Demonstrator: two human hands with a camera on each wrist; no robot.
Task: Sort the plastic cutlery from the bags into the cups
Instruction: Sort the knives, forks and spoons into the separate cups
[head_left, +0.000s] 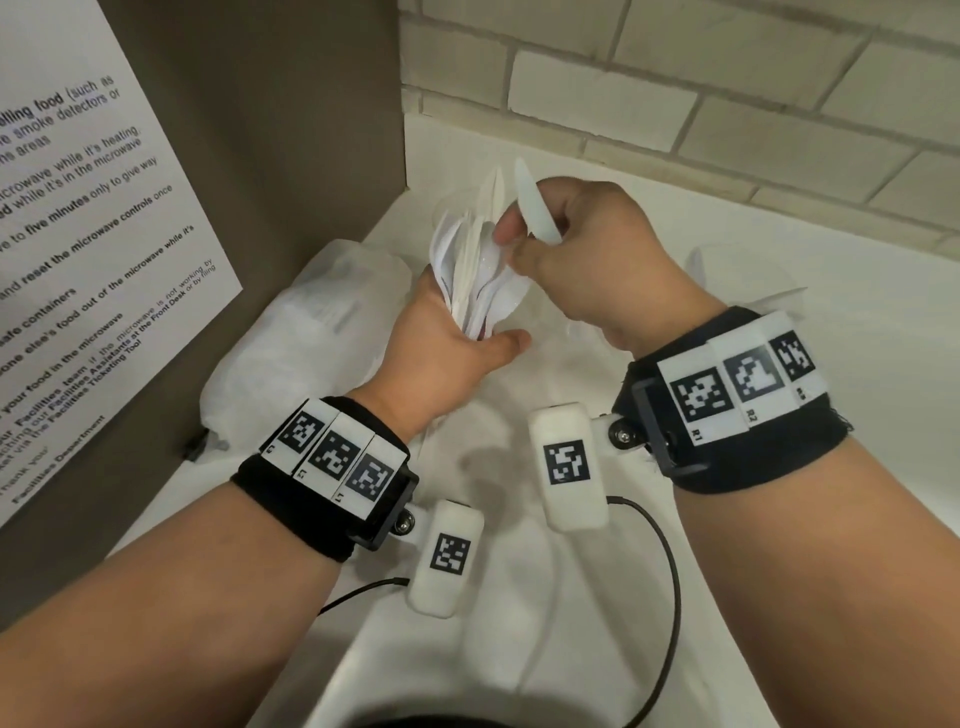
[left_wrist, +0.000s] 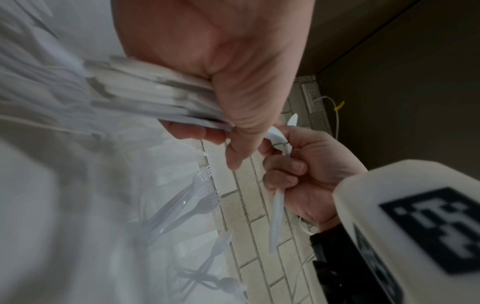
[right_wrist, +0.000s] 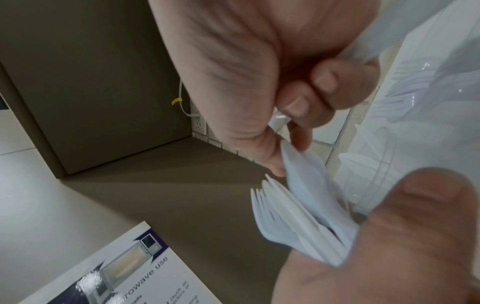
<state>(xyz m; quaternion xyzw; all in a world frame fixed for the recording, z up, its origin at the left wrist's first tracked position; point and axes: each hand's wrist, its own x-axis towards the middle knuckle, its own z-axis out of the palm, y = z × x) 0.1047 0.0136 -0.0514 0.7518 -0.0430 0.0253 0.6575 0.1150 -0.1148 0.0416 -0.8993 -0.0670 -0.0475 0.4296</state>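
My left hand (head_left: 452, 348) grips a fanned bundle of white plastic cutlery (head_left: 478, 280) above the white counter. In the left wrist view the bundle (left_wrist: 155, 98) is clamped between thumb and fingers. My right hand (head_left: 571, 234) is right against the bundle's top and holds a white plastic knife (head_left: 535, 213) in its curled fingers. Its thumb and forefinger touch the bundle's upper ends. The left wrist view shows the knife (left_wrist: 278, 209) running down through the right hand (left_wrist: 298, 174). The right wrist view shows fork tines in the bundle (right_wrist: 293, 216). Clear cups holding forks (left_wrist: 192, 201) stand by the tiled wall.
A clear plastic bag (head_left: 322, 322) lies at the left against a brown panel bearing a microwave notice (head_left: 88, 249). Another clear cup (head_left: 743, 275) stands at the right near the brick wall (head_left: 675, 93). Sensor cables (head_left: 660, 597) hang under both wrists.
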